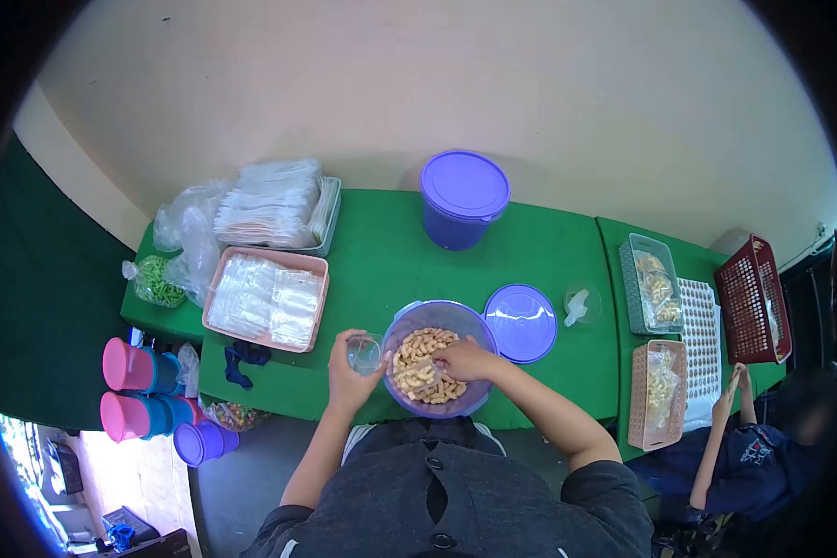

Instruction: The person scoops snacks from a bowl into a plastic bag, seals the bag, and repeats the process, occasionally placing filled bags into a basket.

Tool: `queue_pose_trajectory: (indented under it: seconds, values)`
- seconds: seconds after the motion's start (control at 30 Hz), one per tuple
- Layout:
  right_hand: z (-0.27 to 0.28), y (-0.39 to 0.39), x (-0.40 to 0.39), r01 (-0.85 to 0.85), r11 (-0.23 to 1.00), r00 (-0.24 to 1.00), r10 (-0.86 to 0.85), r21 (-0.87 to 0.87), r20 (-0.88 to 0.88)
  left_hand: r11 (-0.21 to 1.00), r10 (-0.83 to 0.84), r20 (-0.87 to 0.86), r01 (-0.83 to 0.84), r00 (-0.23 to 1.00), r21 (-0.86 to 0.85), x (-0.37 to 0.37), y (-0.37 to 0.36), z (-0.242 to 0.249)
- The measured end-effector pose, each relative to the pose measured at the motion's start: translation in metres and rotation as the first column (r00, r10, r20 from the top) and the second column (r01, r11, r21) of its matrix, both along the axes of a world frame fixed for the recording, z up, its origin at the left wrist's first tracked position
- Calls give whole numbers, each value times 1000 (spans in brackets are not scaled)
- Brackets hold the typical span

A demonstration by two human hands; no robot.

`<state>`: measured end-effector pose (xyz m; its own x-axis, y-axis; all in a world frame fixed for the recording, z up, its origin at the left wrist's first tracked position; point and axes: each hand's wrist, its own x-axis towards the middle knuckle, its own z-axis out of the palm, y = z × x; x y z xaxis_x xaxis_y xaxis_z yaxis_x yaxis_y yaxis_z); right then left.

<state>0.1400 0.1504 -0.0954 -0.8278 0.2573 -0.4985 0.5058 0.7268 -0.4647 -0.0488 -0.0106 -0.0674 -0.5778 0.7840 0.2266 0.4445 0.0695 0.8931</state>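
A purple tub (482, 327) stands in front of me, holding a heap of pale tan puffed snack pieces (430, 344). My left hand (346, 379), at the tub's left rim, grips a clear plastic cup (365, 353) that looks empty. Inside the tub, my right hand (465, 361) is closed on a small clear container (417, 377) with snack pieces in it; its exact shape is partly hidden. A round purple lid (521, 323) lies just right of the tub.
Beyond the tub stands a lidded purple bucket (465, 200). Leftward are a pink basket (323, 302) of plastic bags and a stack of clear packaging (270, 205). A clear dish (581, 305) and baskets of packets (657, 395) lie right, near another person (763, 456).
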Motion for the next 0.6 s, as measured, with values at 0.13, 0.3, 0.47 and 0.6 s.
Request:
queue_pose_trajectory:
  seconds: [0.13, 0.3, 0.47, 0.6]
  values:
    - [19, 5, 18, 125, 992, 975, -125, -14, -183, 996, -54, -140, 44, 989, -77, -7, 2, 18]
    - [97, 13, 44, 234, 967, 890, -256, -104, -378, 965, -256, -345, 214, 903, -154, -14, 12, 47]
    - [154, 10, 60, 299, 953, 839, -235, 54, -490, 901, -433, -470, 384, 769, -203, 7, 33, 58]
    - [176, -3, 56, 328, 939, 859, -252, 100, -446, 885, -455, -490, 439, 744, -156, 30, 49, 64]
